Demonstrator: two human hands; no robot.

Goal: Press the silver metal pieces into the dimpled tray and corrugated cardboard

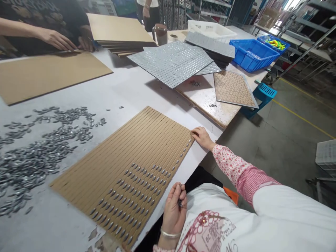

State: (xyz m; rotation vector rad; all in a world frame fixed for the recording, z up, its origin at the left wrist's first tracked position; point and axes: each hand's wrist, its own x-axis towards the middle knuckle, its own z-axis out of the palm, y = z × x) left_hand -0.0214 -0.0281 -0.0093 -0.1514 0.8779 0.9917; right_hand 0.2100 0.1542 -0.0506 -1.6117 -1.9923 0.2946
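Observation:
A brown grooved board lies on the white table, with rows of small silver-grey oval pieces in its lower part and one line running along its right edge. At the board's right corner is my right hand, fingers pressed together at the end of that line; what they pinch is too small to tell. My left hand, palm up with curled fingers, holds a few dark pieces near my lap, beside the board's near edge. A large scattered pile of loose oval pieces covers the table on the left.
A person's hands are at a plain brown board across the table. Behind stand stacked boards, a brown mug, silver ridged panels, a patterned panel, a white basket, blue baskets and a blue stool.

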